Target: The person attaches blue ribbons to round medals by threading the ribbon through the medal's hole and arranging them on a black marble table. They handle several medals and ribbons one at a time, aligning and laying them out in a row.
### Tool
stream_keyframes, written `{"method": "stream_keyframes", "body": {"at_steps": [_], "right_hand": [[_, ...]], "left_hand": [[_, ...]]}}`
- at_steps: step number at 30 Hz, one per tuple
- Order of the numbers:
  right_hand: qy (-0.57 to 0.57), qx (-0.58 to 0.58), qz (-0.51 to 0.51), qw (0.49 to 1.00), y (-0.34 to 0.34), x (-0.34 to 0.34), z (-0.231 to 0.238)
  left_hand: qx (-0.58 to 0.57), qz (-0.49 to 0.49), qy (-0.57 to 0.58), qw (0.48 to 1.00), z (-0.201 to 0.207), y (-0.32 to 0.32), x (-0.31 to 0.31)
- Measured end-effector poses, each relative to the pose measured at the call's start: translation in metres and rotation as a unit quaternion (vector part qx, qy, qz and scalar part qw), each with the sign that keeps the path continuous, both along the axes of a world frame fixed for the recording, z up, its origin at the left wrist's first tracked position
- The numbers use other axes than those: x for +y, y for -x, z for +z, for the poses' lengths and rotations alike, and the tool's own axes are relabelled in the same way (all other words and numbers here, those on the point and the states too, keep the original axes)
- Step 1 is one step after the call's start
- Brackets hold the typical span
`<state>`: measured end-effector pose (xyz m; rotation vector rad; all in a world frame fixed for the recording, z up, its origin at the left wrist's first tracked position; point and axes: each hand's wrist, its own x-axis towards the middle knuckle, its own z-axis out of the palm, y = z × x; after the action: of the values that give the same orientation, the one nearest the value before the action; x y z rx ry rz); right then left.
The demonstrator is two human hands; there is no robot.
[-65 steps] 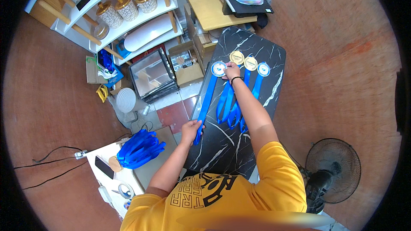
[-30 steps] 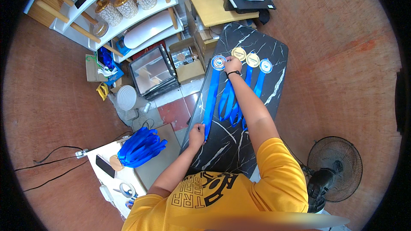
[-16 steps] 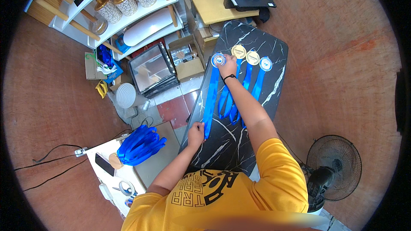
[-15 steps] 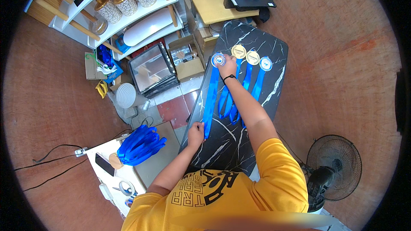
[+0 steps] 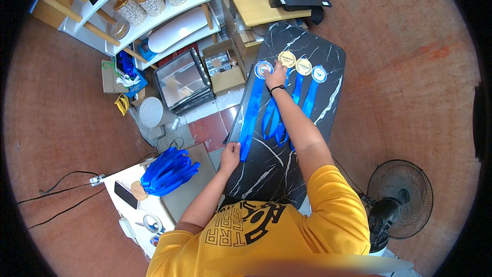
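Note:
Four medals on blue ribbons lie side by side on a black marble-patterned table. My right hand [image 5: 275, 76], with a dark bracelet at its wrist, grips the right edge of the leftmost medal [image 5: 263, 69]. From that medal its ribbon [image 5: 250, 122] runs straight toward me. My left hand [image 5: 230, 157] is closed at the ribbon's near end; its fingertips are partly hidden. Right of my right hand are two gold-faced medals, the nearer-left one [image 5: 287, 59] and another [image 5: 303, 66], then a blue-and-white medal [image 5: 319, 74]. Their ribbons trail nearward, partly behind my right forearm.
On a white side table [image 5: 120, 210] at the left are a bundle of blue ribbons [image 5: 170, 171], a phone [image 5: 125, 195] and a tape roll [image 5: 152, 222]. A black fan [image 5: 400, 200] stands at right. Shelves with jars [image 5: 151, 1] rise at far left.
My left hand has moved slightly left and away from me, and the ribbon's near end has shifted left with it. My right hand stays at the leftmost medal.

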<state>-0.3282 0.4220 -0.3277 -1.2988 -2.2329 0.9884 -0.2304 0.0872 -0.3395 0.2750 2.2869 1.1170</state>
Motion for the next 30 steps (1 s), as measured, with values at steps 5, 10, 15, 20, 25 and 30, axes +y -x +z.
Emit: {"method": "stream_keyframes", "body": {"at_steps": [5,10,15,20,25,30], "right_hand": [[-0.119,-0.076,0.123,0.982,-0.004,-0.002,0.016],[-0.123,-0.135,0.131,0.974,0.006,-0.010,0.026],[-0.147,-0.104,0.168,0.969,0.007,-0.003,0.022],[-0.152,-0.118,0.197,0.961,0.008,0.003,0.020],[-0.160,-0.125,0.200,0.958,0.010,0.002,0.017],[-0.154,-0.131,0.196,0.960,0.010,0.001,0.019]], "left_hand": [[-0.041,0.021,-0.089,0.995,-0.008,-0.001,0.001],[-0.159,0.073,-0.254,0.951,0.022,-0.006,0.013],[-0.373,0.172,-0.299,0.861,0.046,-0.009,0.014],[-0.038,0.211,-0.145,0.966,0.056,-0.013,0.016],[0.346,-0.187,0.022,0.919,0.072,-0.004,0.063],[0.334,-0.313,0.070,0.886,0.045,0.037,0.151]]}}
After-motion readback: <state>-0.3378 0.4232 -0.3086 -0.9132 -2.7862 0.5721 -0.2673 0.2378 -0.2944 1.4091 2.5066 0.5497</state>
